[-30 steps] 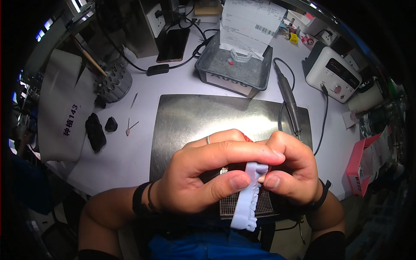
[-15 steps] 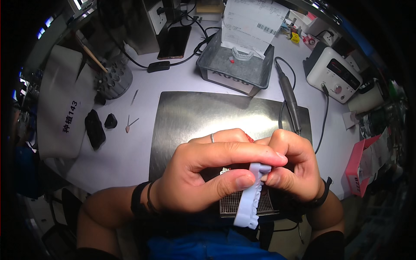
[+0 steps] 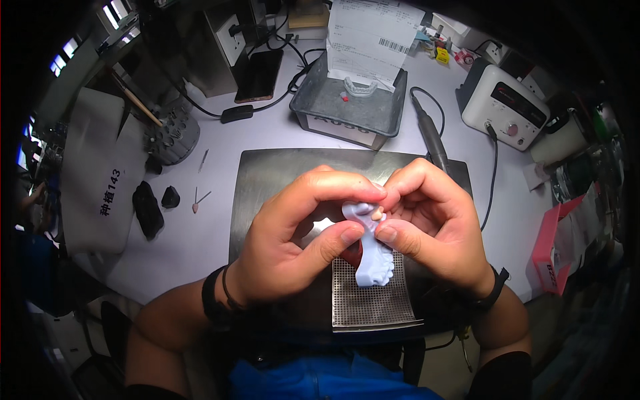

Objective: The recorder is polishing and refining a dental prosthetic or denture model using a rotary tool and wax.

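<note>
Between my two hands is a lavender-blue dental model (image 3: 375, 263) with a row of moulded teeth along its right side. My left hand (image 3: 283, 230) pinches its upper part, forefinger on top and thumb on the left face. A small cream tooth crown (image 3: 378, 214) sits at the model's upper right edge. Close round that crown, the thumb and forefinger of my right hand (image 3: 443, 223) are closed against the model. Something dark red (image 3: 351, 254) shows behind the model, under my left thumb; its shape is mostly hidden.
Below lie a metal plate (image 3: 267, 180) and perforated sheet (image 3: 373, 310). Ahead stands a grey bin (image 3: 320, 123) with a pale dental arch (image 3: 360, 87) and paper slip (image 3: 373, 40). Right are a handpiece (image 3: 433, 139) and control box (image 3: 503, 107); left, a bur holder (image 3: 177, 137) and black lumps (image 3: 147, 210).
Both hands have lifted the model up and slightly left in the picture. It has turned, so its tooth side and the cream crown show more, and the perforated sheet is more exposed.
</note>
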`<state>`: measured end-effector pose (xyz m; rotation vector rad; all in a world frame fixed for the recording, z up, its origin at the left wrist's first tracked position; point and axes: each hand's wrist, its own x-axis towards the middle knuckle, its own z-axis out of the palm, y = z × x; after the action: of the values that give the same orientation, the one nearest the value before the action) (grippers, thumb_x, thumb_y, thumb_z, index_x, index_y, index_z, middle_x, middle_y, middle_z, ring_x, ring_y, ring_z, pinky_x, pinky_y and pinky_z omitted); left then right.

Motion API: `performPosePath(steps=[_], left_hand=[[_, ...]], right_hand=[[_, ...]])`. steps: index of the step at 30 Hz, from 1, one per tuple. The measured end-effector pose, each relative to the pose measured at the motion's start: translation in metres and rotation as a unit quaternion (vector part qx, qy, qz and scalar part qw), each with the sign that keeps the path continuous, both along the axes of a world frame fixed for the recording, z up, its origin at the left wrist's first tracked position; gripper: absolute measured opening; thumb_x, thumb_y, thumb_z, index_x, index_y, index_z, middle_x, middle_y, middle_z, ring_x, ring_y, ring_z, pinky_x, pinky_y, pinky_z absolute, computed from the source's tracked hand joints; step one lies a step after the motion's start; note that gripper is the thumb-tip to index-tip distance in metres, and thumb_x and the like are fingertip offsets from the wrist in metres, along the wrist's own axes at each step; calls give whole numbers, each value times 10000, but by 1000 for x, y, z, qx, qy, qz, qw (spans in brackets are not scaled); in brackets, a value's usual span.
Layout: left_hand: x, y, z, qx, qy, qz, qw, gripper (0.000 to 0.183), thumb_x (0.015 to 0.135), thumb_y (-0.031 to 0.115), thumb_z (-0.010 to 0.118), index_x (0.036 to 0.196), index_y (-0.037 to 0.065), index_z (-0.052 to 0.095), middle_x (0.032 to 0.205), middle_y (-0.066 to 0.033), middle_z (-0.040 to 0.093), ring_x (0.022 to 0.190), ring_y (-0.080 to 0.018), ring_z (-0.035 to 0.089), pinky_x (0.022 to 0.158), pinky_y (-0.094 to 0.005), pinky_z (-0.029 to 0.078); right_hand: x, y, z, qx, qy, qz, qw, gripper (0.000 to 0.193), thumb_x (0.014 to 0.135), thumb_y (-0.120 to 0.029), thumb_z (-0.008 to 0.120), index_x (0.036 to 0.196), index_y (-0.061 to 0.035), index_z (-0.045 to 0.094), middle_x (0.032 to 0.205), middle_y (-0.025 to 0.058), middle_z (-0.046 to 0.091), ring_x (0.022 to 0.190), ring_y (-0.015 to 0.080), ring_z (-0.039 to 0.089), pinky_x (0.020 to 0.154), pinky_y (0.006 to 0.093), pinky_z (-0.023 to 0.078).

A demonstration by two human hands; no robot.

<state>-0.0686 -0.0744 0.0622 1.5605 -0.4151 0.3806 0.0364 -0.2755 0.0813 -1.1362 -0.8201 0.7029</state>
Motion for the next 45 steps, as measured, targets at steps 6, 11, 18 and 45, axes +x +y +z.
performPosePath(steps=[6, 11, 18, 45], left_hand=[[-3, -1, -2, -5, 0, 2, 1000, 378, 1017, 70, 703, 1349, -24, 550, 1251, -152, 623, 1113, -191, 641, 976, -329, 520], [-7, -1, -6, 11, -14, -26, 999, 391, 1008, -41, 678, 1365, -44, 518, 1294, -151, 596, 1160, -210, 666, 932, -336, 624], [-11, -1, -9, 37, -31, -29, 998, 467, 962, -26, 758, 1340, -20, 483, 1249, -162, 614, 1131, -188, 657, 983, -331, 551], [-8, -4, -9, -11, -39, -46, 998, 468, 916, -81, 775, 1244, 13, 454, 1110, -158, 634, 960, -177, 589, 894, -330, 491]], right_hand=[[-1, 0, 4, 6, 36, 5, 999, 250, 994, -3, 724, 1198, 37, 586, 1065, 91, 672, 926, 95, 667, 728, 234, 586], [2, -2, 3, -5, 43, 7, 999, 222, 1012, -25, 704, 1200, 40, 604, 1045, 77, 686, 935, 88, 662, 785, 231, 558], [3, -2, 1, 8, 72, 35, 997, 180, 1013, -52, 708, 1155, 37, 643, 1038, 64, 704, 955, 78, 663, 857, 239, 548], [0, -4, 4, 10, 75, 40, 996, 196, 964, 20, 731, 1136, 36, 638, 1041, 58, 674, 939, 64, 654, 823, 224, 553]])
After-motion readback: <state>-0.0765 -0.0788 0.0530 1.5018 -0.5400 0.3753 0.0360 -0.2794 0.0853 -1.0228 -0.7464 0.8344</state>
